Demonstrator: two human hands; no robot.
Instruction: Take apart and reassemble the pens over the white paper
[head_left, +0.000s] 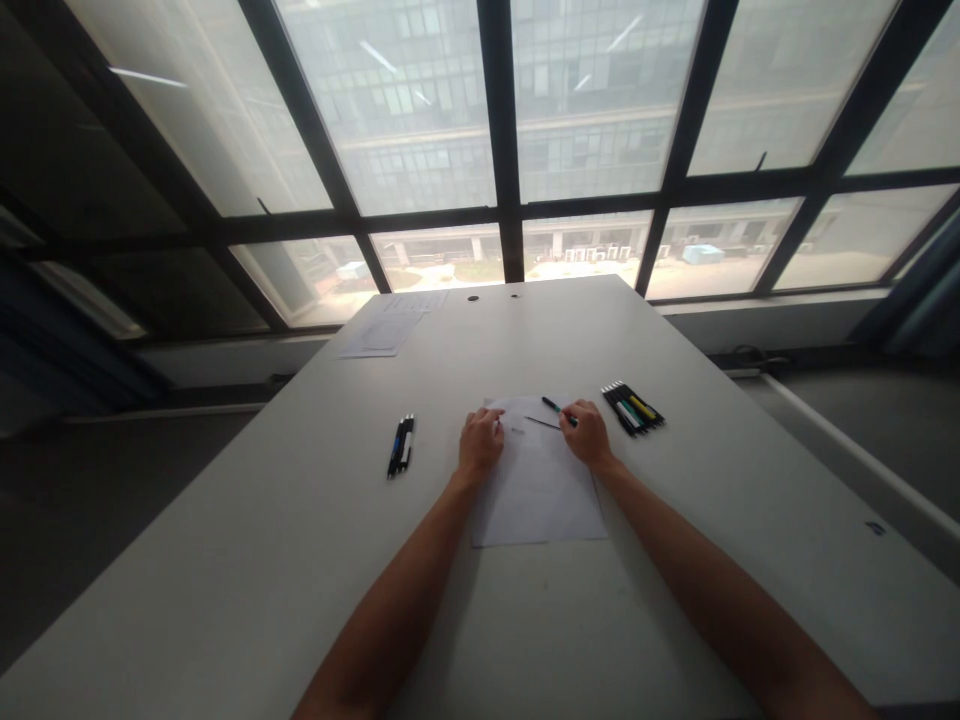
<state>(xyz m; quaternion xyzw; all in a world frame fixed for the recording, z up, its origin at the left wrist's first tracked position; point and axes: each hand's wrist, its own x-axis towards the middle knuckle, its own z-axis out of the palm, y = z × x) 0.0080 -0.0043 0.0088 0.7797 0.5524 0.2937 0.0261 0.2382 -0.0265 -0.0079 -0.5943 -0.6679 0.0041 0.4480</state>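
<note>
A white sheet of paper (537, 485) lies on the grey table (300, 560) in front of me. My left hand (480, 441) rests on the sheet's upper left corner with its fingers curled under. My right hand (586, 432) is at the sheet's upper right edge, closed around a green and black pen (553, 405) whose tip points up and left over the paper. A thin dark line, which I cannot name, lies on the paper just below the pen.
A row of several pens (632, 408) lies to the right of my right hand. Two pens (400, 445) lie on the left. Another sheet (390, 325) sits at the far left edge near the window. Two small round holes (473, 297) mark the table's far end.
</note>
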